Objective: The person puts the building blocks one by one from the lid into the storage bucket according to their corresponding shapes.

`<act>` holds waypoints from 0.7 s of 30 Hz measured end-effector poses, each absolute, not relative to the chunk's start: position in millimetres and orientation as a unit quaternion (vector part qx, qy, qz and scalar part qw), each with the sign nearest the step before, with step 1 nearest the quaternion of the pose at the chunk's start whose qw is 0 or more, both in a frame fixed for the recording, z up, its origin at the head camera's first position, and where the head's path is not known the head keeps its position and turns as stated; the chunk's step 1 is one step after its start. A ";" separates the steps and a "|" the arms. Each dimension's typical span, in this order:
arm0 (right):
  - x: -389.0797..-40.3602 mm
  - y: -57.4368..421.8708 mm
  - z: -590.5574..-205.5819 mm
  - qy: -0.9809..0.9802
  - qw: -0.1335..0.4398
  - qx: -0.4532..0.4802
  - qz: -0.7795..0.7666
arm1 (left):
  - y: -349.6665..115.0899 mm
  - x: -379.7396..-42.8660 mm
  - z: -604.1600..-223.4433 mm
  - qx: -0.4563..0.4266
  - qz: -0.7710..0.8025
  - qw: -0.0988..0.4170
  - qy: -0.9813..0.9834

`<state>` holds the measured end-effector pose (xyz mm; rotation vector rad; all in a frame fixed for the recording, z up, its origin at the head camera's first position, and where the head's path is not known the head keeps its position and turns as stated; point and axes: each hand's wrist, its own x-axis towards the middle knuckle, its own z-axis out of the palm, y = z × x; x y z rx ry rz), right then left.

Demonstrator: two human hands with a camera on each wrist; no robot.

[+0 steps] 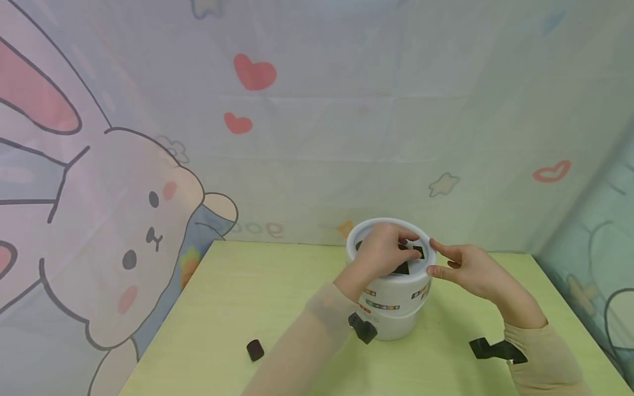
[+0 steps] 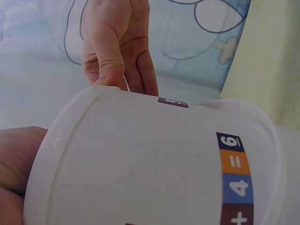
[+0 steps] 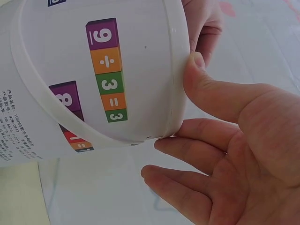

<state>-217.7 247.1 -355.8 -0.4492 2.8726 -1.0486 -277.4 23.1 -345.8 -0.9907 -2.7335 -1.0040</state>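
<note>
A white bucket (image 1: 391, 324) stands upright at the back of the table. Its pale lid (image 1: 376, 223) has several dark shaped openings. Over the lid my left hand (image 1: 383, 250) reaches, thumb and fingers bent down to its top; something dark shows between them, and I cannot tell whether it is a block or an opening. From the right, my right hand (image 1: 470, 269) holds the rim between thumb and index finger, the other fingers loose. In the right wrist view, the thumb (image 3: 215, 91) lies against the bucket's white edge. The left wrist view shows only part of my left hand (image 2: 18, 164).
A small dark block (image 1: 255, 350) lies on the yellow-green table (image 1: 208, 308), left of my left forearm. Behind the table hangs a cartoon-printed cloth (image 1: 346, 137). Coloured sums with digits (image 3: 107, 70) are printed on the bucket's side. Dark straps sit on both wrists.
</note>
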 end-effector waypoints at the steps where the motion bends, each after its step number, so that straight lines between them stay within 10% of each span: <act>1: -217.6 247.1 -355.9 0.929 0.026 -0.145 -0.339 | 23.0 -277.2 -345.7 -0.322 -0.326 0.033 -0.888; 21: -225.2 251.4 -360.5 0.932 0.019 -0.149 -0.328 | 17.6 -278.0 -343.6 -0.311 -0.382 0.030 -0.870</act>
